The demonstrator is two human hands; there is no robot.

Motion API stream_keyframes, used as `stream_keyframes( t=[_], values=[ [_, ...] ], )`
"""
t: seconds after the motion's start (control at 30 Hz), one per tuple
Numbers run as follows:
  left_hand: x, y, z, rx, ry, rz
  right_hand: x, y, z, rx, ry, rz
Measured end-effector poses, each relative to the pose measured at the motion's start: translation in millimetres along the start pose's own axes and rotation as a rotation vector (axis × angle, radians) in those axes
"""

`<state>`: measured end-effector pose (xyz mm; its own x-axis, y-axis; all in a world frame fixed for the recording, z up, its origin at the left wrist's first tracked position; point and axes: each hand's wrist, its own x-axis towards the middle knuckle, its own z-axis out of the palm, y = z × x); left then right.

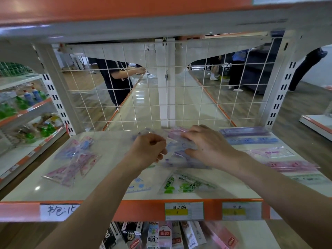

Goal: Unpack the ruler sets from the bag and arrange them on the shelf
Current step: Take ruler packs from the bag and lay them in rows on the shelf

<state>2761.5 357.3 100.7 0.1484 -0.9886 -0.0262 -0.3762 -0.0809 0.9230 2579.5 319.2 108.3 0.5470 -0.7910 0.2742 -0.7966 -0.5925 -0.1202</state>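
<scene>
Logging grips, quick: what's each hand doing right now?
Left hand: pinches the clear bag.
Right hand: lies on the same bag; whether it grips cannot be told.
</scene>
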Motion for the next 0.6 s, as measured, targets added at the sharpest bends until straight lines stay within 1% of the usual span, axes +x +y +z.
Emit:
stream_keyframes(
  t=[0.13, 0.23, 0.3, 0.43, 0.6],
  values=[
    [3, -9, -5, 0.398, 0.098, 0.068, -1, 7, -4, -0.055, -0.113, 0.082],
    [1, -14, -12, 0.579, 0.123, 0.083, -3, 9, -3, 0.017, -0.196, 0.146],
    [-1, -16, -15, 0.623, 0.125, 0.085, -3, 9, -1, 0.052, -0.249, 0.177],
    [-2, -19, -18, 0.629, 0.136, 0.079, -1, 13, 3, 0.069, -0.315, 0.199],
    [-2, -22, -21, 0.636, 0.146, 0.083, 4, 12, 6, 0.018, -0.363, 0.19]
  ],
)
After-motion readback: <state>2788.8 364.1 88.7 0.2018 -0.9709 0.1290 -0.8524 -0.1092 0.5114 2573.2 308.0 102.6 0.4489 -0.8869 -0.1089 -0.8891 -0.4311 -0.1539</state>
